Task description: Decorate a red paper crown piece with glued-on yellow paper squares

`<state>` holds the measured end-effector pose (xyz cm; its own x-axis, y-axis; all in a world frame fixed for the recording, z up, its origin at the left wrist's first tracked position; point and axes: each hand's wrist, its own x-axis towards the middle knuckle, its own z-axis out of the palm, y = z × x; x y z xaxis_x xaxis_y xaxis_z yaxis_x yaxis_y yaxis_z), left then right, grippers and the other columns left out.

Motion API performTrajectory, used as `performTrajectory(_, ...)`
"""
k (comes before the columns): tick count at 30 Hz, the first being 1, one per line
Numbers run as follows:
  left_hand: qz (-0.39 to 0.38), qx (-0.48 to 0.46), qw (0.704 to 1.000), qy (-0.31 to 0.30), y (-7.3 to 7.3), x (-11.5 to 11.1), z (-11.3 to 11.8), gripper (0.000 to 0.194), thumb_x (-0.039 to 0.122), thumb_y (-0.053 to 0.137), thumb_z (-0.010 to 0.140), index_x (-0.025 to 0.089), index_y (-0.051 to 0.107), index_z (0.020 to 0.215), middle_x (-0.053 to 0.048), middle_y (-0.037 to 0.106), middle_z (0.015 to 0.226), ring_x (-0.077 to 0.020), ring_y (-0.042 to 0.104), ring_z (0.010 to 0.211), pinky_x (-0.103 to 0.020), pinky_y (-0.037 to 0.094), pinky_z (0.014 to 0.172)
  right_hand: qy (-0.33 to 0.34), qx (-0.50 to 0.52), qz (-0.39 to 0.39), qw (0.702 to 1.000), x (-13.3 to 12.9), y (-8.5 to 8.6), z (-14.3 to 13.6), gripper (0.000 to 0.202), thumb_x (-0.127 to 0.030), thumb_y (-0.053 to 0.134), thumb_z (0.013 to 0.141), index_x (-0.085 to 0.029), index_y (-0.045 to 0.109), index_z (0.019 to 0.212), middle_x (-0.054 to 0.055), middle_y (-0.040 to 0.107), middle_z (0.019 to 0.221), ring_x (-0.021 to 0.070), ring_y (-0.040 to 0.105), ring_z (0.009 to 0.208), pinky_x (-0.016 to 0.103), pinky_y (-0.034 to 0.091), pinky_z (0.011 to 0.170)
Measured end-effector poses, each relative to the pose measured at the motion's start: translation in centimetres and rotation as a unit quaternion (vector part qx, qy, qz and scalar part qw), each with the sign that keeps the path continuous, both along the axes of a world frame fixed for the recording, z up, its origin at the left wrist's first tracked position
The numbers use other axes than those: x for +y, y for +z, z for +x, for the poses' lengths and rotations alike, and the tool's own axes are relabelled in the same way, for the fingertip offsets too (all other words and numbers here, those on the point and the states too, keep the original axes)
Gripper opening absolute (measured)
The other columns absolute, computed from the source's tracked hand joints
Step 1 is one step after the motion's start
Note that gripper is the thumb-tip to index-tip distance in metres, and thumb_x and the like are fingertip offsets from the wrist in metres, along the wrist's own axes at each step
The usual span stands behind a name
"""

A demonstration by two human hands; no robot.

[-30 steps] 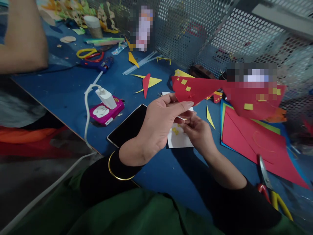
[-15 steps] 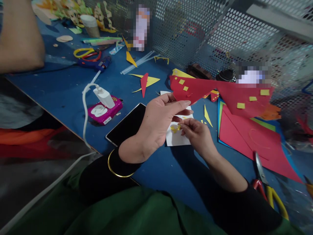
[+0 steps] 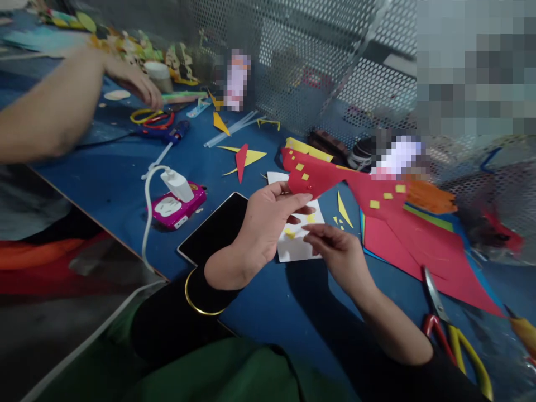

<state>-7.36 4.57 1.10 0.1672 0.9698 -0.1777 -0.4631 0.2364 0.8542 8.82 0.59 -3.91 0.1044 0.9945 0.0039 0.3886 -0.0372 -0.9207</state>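
My left hand [image 3: 263, 226] grips the lower edge of a red paper cutout [image 3: 320, 177] between thumb and fingers. The cutout has two wide wings with small yellow squares on them. My right hand [image 3: 341, 251] is just below and to the right, its thumb and fingertips pinched close together; whatever they may hold is too small to make out. Under both hands lies a white sheet [image 3: 299, 251] with small yellow pieces on it. A thin yellow paper sliver [image 3: 344, 209] rests to the right of the sheet.
Red sheets [image 3: 435, 259] and scissors [image 3: 438, 304] lie at the right. A black tablet [image 3: 213, 229], a purple power socket [image 3: 178, 206] and a glue gun [image 3: 167, 133] are at the left. Another person's arm [image 3: 54, 111] reaches in from the left, before a perforated metal panel [image 3: 293, 50].
The view has shifted, with the table items sitting lower. My right hand has drawn slightly away from the yellow pieces. The other person's arm has extended, bringing a hand into view.
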Motion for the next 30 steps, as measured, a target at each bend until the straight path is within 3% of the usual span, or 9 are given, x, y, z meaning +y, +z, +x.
performTrajectory(7,0.007,0.035,0.999,-0.023,-0.8,-0.4,1.0,0.014,0.023,0.080,0.073,0.018,0.071,0.083,-0.002,0.074,0.082,-0.0134,0.070,0.070,-0.025,0.045,0.062,-0.011,0.007,0.043,0.999,-5.1,2.8,0.5,0.015,-0.035,0.072,0.082,-0.022,0.068,0.076,-0.001,0.069,0.064,0.0162,0.066,0.059,0.029,0.055,0.059)
performTrajectory(14,-0.007,0.018,0.998,-0.060,-0.4,-1.6,3.3,0.009,0.017,0.078,0.075,0.016,0.070,0.077,-0.001,0.071,0.076,-0.0126,0.070,0.068,-0.023,0.046,0.062,-0.142,-0.007,0.153,0.978,-7.2,4.9,0.4,0.010,-0.033,0.072,0.085,-0.023,0.071,0.086,-0.001,0.071,0.064,0.0161,0.068,0.061,0.029,0.054,0.060)
performTrajectory(19,-0.037,-0.021,0.996,-0.075,0.2,-2.7,5.1,0.010,0.016,0.079,0.075,0.016,0.072,0.083,-0.002,0.074,0.082,-0.0117,0.071,0.071,-0.021,0.047,0.062,-0.201,-0.003,0.194,0.960,-6.4,4.7,0.8,0.010,-0.031,0.071,0.085,-0.022,0.070,0.088,-0.001,0.071,0.070,0.0162,0.069,0.060,0.032,0.055,0.063)
performTrajectory(23,-0.064,-0.033,0.994,-0.077,-0.5,-3.4,6.1,0.014,0.016,0.080,0.075,0.015,0.073,0.086,-0.002,0.074,0.083,-0.0110,0.071,0.071,-0.020,0.047,0.061,-0.223,-0.016,0.198,0.954,-6.1,4.0,1.3,0.010,-0.031,0.070,0.086,-0.021,0.069,0.090,-0.001,0.072,0.073,0.0159,0.069,0.060,0.032,0.055,0.063)
performTrajectory(30,-0.079,-0.048,0.993,-0.074,-1.7,-3.8,6.6,0.013,0.013,0.077,0.076,0.013,0.073,0.088,-0.004,0.075,0.084,-0.0125,0.071,0.072,-0.022,0.050,0.065,-0.237,-0.134,0.212,0.939,-5.9,2.6,1.4,0.010,-0.030,0.066,0.088,-0.022,0.067,0.093,0.000,0.075,0.080,0.0154,0.071,0.065,0.031,0.055,0.065)
